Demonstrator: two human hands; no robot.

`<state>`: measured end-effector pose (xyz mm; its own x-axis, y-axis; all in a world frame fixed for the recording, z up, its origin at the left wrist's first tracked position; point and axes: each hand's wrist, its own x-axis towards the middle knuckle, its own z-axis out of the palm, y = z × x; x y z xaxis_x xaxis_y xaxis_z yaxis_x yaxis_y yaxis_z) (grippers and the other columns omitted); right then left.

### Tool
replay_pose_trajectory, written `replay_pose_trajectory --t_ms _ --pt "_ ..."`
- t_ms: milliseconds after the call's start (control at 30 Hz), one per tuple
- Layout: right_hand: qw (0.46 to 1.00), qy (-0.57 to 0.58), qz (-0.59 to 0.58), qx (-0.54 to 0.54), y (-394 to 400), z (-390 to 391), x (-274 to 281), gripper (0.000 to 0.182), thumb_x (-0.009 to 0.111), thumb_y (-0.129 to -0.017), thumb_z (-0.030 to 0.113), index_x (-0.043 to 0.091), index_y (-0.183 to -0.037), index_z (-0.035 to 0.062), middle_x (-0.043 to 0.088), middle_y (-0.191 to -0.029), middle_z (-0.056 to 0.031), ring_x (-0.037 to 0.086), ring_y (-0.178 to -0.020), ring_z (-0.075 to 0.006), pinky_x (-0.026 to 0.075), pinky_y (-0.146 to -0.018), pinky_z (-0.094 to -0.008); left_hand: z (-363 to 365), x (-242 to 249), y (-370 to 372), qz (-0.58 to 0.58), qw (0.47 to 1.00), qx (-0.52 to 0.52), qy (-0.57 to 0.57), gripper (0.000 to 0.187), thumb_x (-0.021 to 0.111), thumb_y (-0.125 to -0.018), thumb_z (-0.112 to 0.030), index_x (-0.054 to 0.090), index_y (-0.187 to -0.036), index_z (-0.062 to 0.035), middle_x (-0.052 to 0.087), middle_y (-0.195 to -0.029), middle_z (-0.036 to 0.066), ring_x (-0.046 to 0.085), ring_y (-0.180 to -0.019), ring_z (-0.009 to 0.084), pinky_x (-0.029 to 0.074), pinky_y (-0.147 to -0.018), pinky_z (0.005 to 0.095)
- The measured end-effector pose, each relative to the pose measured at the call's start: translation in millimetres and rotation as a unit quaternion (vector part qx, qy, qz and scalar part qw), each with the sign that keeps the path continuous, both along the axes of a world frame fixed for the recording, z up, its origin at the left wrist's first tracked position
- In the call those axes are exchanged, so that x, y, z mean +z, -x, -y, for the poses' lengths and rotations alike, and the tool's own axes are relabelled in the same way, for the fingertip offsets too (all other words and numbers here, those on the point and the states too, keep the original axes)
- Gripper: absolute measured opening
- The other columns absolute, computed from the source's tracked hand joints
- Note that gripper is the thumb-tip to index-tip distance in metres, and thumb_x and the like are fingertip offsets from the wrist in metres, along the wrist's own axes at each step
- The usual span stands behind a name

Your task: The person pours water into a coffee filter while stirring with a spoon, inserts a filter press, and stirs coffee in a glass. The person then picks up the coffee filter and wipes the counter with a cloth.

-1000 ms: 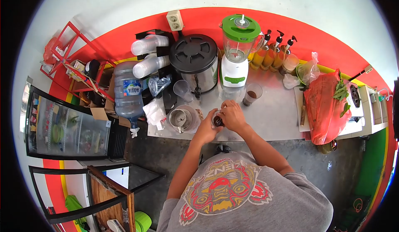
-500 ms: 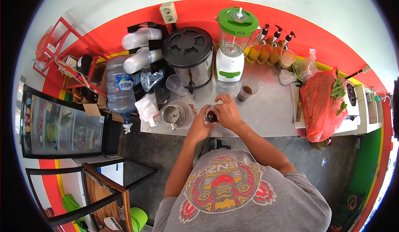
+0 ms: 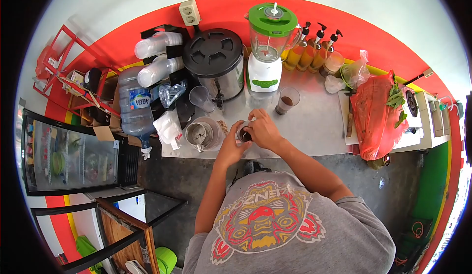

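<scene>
My left hand (image 3: 229, 144) wraps the side of a small clear cup of dark liquid (image 3: 244, 133) near the front of the steel counter (image 3: 314, 126). My right hand (image 3: 263, 128) covers the cup's top and right side, fingers curled over the rim. A metal jug (image 3: 198, 135) stands just left of my left hand. Behind my hands, a plastic cup with brown drink (image 3: 285, 100) stands in front of the green-lidded blender (image 3: 265, 48).
A black-lidded urn (image 3: 215, 62), stacked plastic cups (image 3: 156, 57), a water gallon (image 3: 132, 104) and syrup pump bottles (image 3: 307, 53) line the back. A red plastic bag with leaves (image 3: 376, 116) lies on a board at right. A glass-door fridge (image 3: 73, 156) stands at left.
Both hands stay on the small cup. The view has shifted, so everything sits a little further left and higher in the frame.
</scene>
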<state>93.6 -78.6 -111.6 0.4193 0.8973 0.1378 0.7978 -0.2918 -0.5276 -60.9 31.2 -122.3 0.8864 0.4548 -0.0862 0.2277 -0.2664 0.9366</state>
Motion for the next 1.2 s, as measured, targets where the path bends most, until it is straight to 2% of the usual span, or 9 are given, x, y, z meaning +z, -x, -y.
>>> replay_pose_trajectory --t_ms 67,133,367,433,567,633,767,833,1200 --pt "0.999 -0.042 -0.015 0.002 0 2 3 0.017 0.076 -0.092 0.019 0.083 -0.090 0.0033 0.060 -0.120 -0.0106 0.053 -0.119 -0.0318 0.044 -0.105 -0.0434 1 0 0 0.003 1.000 0.006 0.003 0.082 0.083 -0.086 -0.008 0.042 -0.157 -0.0096 0.060 -0.146 0.021 0.062 -0.133 0.0314 0.055 -0.104 0.0421" --pt "0.999 0.009 0.049 -0.005 1 3 -1 0.019 0.076 -0.093 0.020 0.082 -0.089 0.0025 0.061 -0.119 -0.0111 0.054 -0.118 -0.0314 0.045 -0.103 -0.0427 0 -3 -2 0.003 0.997 0.010 0.077 0.082 0.083 -0.086 -0.008 0.042 -0.157 -0.0093 0.060 -0.147 0.021 0.062 -0.133 0.0313 0.055 -0.105 0.0425" --pt "0.999 -0.041 0.002 -0.022 2 1 -8 0.018 0.077 -0.091 0.018 0.078 -0.089 0.0001 0.063 -0.114 -0.0115 0.057 -0.114 -0.0325 0.046 -0.102 -0.0448 -2 -6 -2 0.003 0.999 0.009 0.045 0.083 0.084 -0.086 -0.009 0.042 -0.157 -0.0095 0.060 -0.147 0.021 0.061 -0.134 0.0321 0.055 -0.106 0.0429" --pt "0.997 0.069 0.000 -0.026 2 0 -10 0.019 0.077 -0.090 0.018 0.077 -0.091 -0.0010 0.063 -0.115 -0.0118 0.057 -0.114 -0.0329 0.047 -0.101 -0.0450 -4 -7 -2 0.002 0.999 -0.005 0.033 0.083 0.085 -0.085 -0.009 0.043 -0.157 -0.0097 0.060 -0.146 0.021 0.061 -0.134 0.0331 0.053 -0.108 0.0433" --pt "0.996 0.053 -0.062 -0.026 -5 -3 -4 0.017 0.078 -0.090 0.017 0.077 -0.089 -0.0002 0.063 -0.116 -0.0118 0.057 -0.116 -0.0331 0.047 -0.100 -0.0462 -6 -4 -2 -0.004 1.000 -0.008 0.027 0.083 0.085 -0.085 -0.010 0.043 -0.157 -0.0093 0.060 -0.146 0.021 0.060 -0.135 0.0333 0.051 -0.110 0.0436" --pt "0.999 0.027 0.024 -0.005 -2 -3 -1 0.017 0.078 -0.090 0.017 0.077 -0.086 0.0005 0.063 -0.116 -0.0114 0.057 -0.117 -0.0324 0.047 -0.099 -0.0458 -9 -1 -2 -0.033 0.998 -0.031 0.035 0.084 0.084 -0.087 -0.011 0.041 -0.159 -0.0060 0.050 -0.159 0.018 0.048 -0.148 0.0294 0.050 -0.113 0.0416" --pt "0.995 0.095 0.022 0.003 -1 -6 -4 0.017 0.078 -0.090 0.017 0.077 -0.090 0.0000 0.062 -0.115 -0.0109 0.056 -0.116 -0.0315 0.047 -0.099 -0.0442 -7 6 -3 -0.046 0.998 -0.027 0.041 0.084 0.084 -0.087 -0.011 0.041 -0.159 -0.0058 0.050 -0.159 0.018 0.048 -0.148 0.0298 0.047 -0.115 0.0425" --pt "1.000 -0.002 -0.017 -0.001 -4 -5 1 0.017 0.077 -0.090 0.017 0.078 -0.091 -0.0003 0.062 -0.115 -0.0107 0.056 -0.115 -0.0315 0.047 -0.099 -0.0428 -4 0 -2 -0.010 0.999 -0.004 0.046 0.083 0.085 -0.085 -0.011 0.043 -0.156 -0.0097 0.061 -0.146 0.021 0.061 -0.134 0.0322 0.051 -0.109 0.0430" --pt "0.999 0.031 0.006 0.008 2 -6 -11 0.015 0.072 -0.092 0.016 0.078 -0.095 0.0028 0.062 -0.117 -0.0101 0.055 -0.117 -0.0305 0.043 -0.098 -0.0452 -5 0 -2 -0.024 0.998 -0.007 0.052 0.083 0.085 -0.085 -0.011 0.043 -0.157 -0.0106 0.060 -0.147 0.021 0.060 -0.136 0.0329 0.048 -0.111 0.0441"
